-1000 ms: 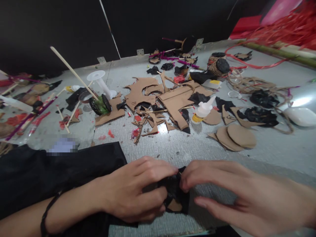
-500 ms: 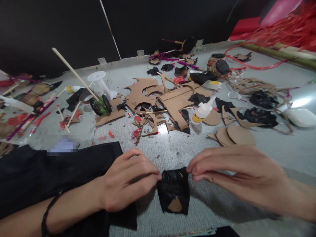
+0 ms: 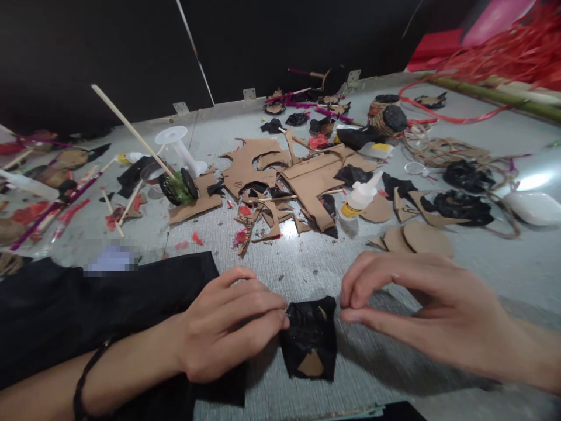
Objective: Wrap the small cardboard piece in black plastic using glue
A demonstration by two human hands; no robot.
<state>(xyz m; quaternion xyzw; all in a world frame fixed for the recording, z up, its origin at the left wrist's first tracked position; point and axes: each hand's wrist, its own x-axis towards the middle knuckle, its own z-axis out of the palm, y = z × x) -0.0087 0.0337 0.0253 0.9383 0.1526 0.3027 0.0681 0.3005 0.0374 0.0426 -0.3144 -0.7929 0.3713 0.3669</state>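
Black panelling (image 3: 109,52) stands behind a pale grey surface (image 3: 263,254).
The panelling spans the far side, dark and mostly plain, split left of centre by a slanting white seam (image 3: 193,47); a thinner pale line (image 3: 412,20) marks it farther right. Three small metal brackets (image 3: 249,93) sit along its foot, where it meets the surface. The surface has a fine streaked grain, and a narrow joint (image 3: 167,234) runs across its left part. Light falls on it in two bright patches, a small glare (image 3: 289,228) near the middle and a broader sheen (image 3: 537,177) at the right edge.
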